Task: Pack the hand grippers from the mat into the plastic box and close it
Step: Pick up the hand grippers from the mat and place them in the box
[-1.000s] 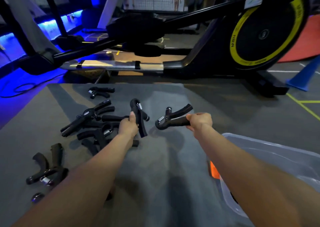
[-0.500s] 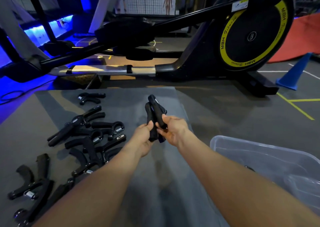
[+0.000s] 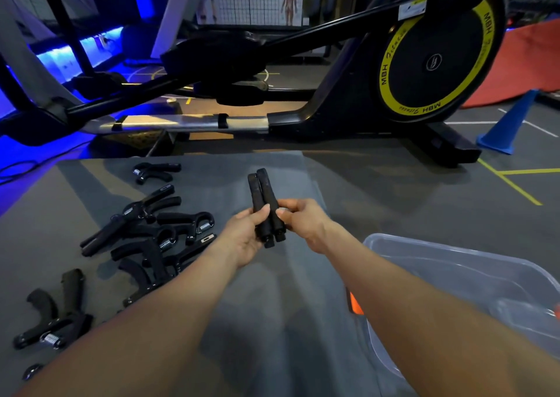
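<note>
While both hands met over the middle of the grey mat (image 3: 272,321), two black hand grippers (image 3: 266,207) were held together side by side, handles pointing up and away, their lower ends sticking out below the fingers. Left hand (image 3: 242,239) curled round the left one from below, thumb pressed on its front. Right hand (image 3: 303,223) pinched the right one, thumb and fingers closed on the handle. Pair was raised above the mat, well apart from the clear plastic box (image 3: 472,263), which sat open at lower right on the mat's edge, partly hidden by the right forearm. An orange latch (image 3: 355,304) showed at the box's near left wall; contents hard to tell through the plastic.

More grippers lay loose on the mat to the left: a tangled pile (image 3: 151,236) just beside the left forearm, a lone one (image 3: 154,172) farther back near the mat's far edge, another pair (image 3: 51,314) at lower left with a visible spring, and a small dark piece (image 3: 31,371) at the bottom left corner, too cut off to identify.

Beyond the mat stood a black elliptical trainer (image 3: 333,99) with a yellow-ringed flywheel (image 3: 436,63), a blue cone (image 3: 512,123) to its right, a red mat (image 3: 527,60) behind that, blue lighting at far left
</note>
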The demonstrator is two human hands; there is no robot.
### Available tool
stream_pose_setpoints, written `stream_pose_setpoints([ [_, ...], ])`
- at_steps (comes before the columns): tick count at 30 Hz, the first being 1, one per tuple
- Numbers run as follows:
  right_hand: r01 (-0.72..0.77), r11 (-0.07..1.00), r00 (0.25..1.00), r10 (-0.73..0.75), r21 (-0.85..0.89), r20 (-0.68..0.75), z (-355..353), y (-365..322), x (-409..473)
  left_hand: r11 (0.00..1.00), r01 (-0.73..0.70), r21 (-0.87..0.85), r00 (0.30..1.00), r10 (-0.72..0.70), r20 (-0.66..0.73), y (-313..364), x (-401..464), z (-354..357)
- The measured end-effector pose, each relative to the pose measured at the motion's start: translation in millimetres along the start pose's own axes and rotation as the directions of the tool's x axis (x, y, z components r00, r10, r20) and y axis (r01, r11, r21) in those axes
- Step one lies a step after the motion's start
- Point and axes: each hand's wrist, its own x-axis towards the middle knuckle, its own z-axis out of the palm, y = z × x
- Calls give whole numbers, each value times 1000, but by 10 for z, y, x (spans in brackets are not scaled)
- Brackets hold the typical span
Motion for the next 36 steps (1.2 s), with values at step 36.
stream_pose_setpoints([
  [36,-147,970,988,133,-193,-82,-693,157,-305,912,133,388,983,-171,64,-101,-237,558],
])
